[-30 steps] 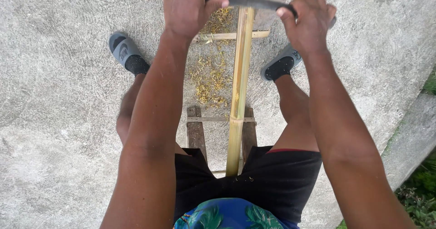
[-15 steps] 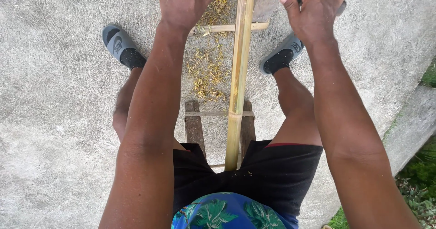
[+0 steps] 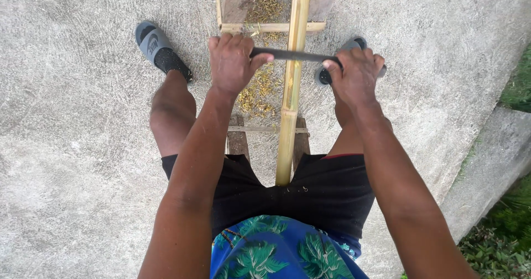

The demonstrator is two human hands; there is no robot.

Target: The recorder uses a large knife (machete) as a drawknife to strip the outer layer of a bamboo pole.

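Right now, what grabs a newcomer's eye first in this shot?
The long pale bamboo pole running up the middle, from the person's lap out over a wooden frame. Across it lies a dark flat blade, gripped at one end by the left hand and at the other by the right hand. Yellowish shavings litter the concrete floor just left of the pole.

grey sandal (image 3: 157, 48) | concrete floor (image 3: 72, 146) | green plants (image 3: 506, 229)
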